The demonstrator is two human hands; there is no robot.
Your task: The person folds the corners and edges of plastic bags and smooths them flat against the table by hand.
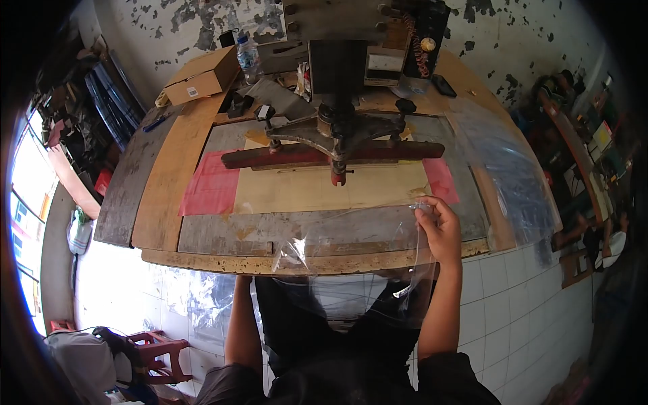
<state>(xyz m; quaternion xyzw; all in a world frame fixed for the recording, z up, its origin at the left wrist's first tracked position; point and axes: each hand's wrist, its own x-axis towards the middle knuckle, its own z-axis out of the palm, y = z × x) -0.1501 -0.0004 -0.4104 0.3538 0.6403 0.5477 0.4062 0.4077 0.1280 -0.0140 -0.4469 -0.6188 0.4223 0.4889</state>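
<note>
Head view shows the right hand (pixel 440 231) with its fingers pinched together near the corner of a transparent plastic sheet (pixel 358 233), which spans the front edge of the surface (pixel 162 196) and hangs partly below. The left hand is hidden beneath this edge, so I cannot tell how its fingers are. I judge the sheet light, soft, slippery and easy to crease; better to hold it by a corner or edge. On the surface are a yellow sheet (pixel 290 192), under a metal press (pixel 335 143), and a cardboard box (pixel 199 75); behind, the wall (pixel 482 23) is peeling.
</note>
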